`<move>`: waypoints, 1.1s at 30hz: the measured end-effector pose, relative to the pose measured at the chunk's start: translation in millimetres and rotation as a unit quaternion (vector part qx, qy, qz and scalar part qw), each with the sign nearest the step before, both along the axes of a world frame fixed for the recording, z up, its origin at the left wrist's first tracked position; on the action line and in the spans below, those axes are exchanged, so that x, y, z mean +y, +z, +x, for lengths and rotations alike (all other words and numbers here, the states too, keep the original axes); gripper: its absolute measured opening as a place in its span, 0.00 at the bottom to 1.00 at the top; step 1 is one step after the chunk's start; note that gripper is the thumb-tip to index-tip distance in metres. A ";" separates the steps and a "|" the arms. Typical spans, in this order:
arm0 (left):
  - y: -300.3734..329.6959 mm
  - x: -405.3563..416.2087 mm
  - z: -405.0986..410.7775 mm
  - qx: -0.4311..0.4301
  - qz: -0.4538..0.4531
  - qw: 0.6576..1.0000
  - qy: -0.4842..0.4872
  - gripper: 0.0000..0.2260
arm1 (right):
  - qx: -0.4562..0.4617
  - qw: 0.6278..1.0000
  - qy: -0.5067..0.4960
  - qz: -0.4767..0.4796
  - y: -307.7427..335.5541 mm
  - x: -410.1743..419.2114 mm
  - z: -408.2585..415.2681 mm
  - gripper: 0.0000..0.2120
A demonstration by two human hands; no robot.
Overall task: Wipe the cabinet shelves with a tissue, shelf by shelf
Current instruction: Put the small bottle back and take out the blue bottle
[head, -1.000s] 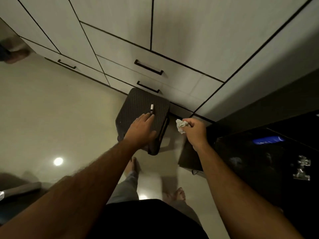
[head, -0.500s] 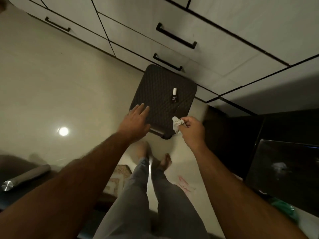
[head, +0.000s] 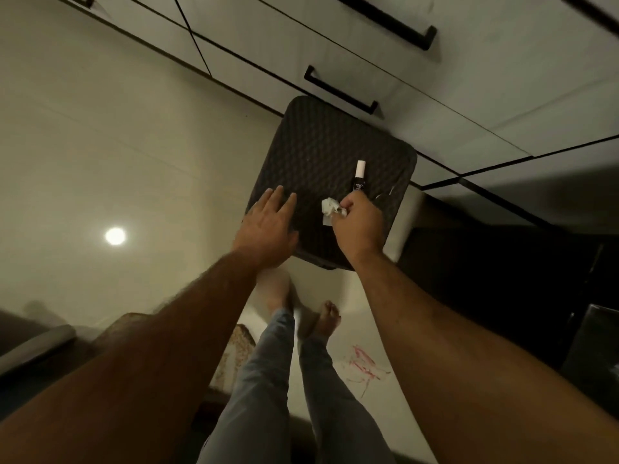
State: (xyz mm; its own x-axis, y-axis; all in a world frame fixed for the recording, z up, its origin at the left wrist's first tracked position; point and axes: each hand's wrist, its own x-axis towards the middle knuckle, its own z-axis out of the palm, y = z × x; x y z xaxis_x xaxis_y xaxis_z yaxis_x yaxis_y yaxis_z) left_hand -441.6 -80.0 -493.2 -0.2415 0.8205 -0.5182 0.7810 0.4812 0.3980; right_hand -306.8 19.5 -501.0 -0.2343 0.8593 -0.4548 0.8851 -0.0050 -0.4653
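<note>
My right hand [head: 359, 226] pinches a crumpled white tissue [head: 330, 209] just above the near right part of a dark woven stool [head: 321, 155]. My left hand [head: 268, 227] lies flat, fingers straight, on the stool's near left corner. A small tube with a white cap and black body [head: 358, 175] lies on the stool top, just beyond my right hand. Behind the stool stand the white cabinet drawers [head: 435, 95] with black bar handles [head: 340, 90]. No open shelf is in view.
My bare feet [head: 321, 316] and grey trousers stand on the pale glossy floor [head: 100, 145] just before the stool. Red scribbles [head: 363, 363] mark the floor at right. A dark unit [head: 502, 262] fills the right side. A grey roll [head: 33, 346] lies at far left.
The view has tilted down and closer to the stool. My right hand with the tissue has come over the stool top near the tube. My left hand stays on the stool's near left corner.
</note>
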 end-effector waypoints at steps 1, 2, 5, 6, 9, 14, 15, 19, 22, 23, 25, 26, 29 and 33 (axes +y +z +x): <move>-5.1 2.6 0.0 0.001 0.001 1.000 -0.002 0.32 | 0.002 1.000 0.009 0.003 -4.5 1.2 -5.0 0.05; -9.8 5.0 -0.2 0.003 0.001 1.000 -0.003 0.32 | 0.004 1.000 0.017 0.009 -9.3 1.6 -9.9 0.05; -20.7 7.4 0.6 0.016 0.010 1.000 -0.004 0.31 | 0.006 0.999 0.029 0.031 -20.4 -1.3 -22.3 0.05; -23.5 8.0 0.3 0.020 0.015 1.000 -0.002 0.31 | 0.005 0.999 0.037 0.039 -24.7 -2.7 -24.7 0.05; -29.0 10.5 -0.5 0.023 0.016 1.000 -0.001 0.30 | -0.024 0.995 0.086 0.049 -32.2 -6.4 -25.1 0.09; -24.1 19.2 0.2 0.012 0.048 0.999 0.023 0.27 | 0.009 0.995 0.090 0.043 -24.4 3.4 -10.3 0.12; -21.7 23.1 -0.2 0.014 0.069 0.997 0.032 0.25 | 0.024 0.996 0.072 0.046 -21.8 10.0 -5.1 0.12; -17.4 55.2 -1.4 -0.002 0.129 0.990 0.050 0.18 | 0.044 0.997 -0.057 0.025 -20.0 48.2 15.4 0.10; -24.0 90.7 8.1 -0.040 0.118 0.991 0.052 0.15 | 0.032 0.994 -0.106 -0.008 -30.3 74.3 21.9 0.10; -26.6 101.6 13.5 -0.047 0.106 0.992 0.055 0.14 | 0.031 0.994 -0.105 -0.020 -33.4 79.5 21.5 0.10; -35.7 119.4 23.9 -0.062 0.070 0.993 0.075 0.11 | 0.029 0.994 -0.096 -0.036 -39.1 84.5 19.7 0.11; -40.4 126.8 27.7 -0.070 0.042 0.993 0.088 0.11 | 0.023 0.995 -0.093 -0.039 -42.5 85.7 19.1 0.10; -52.8 138.8 35.2 -0.070 -0.014 0.992 0.105 0.10 | 0.012 0.996 -0.086 -0.034 -53.9 82.9 18.9 0.09; -58.7 144.9 41.4 -0.113 -0.012 0.984 0.134 0.08 | 0.041 0.994 -0.092 -0.047 -60.6 80.5 19.5 0.08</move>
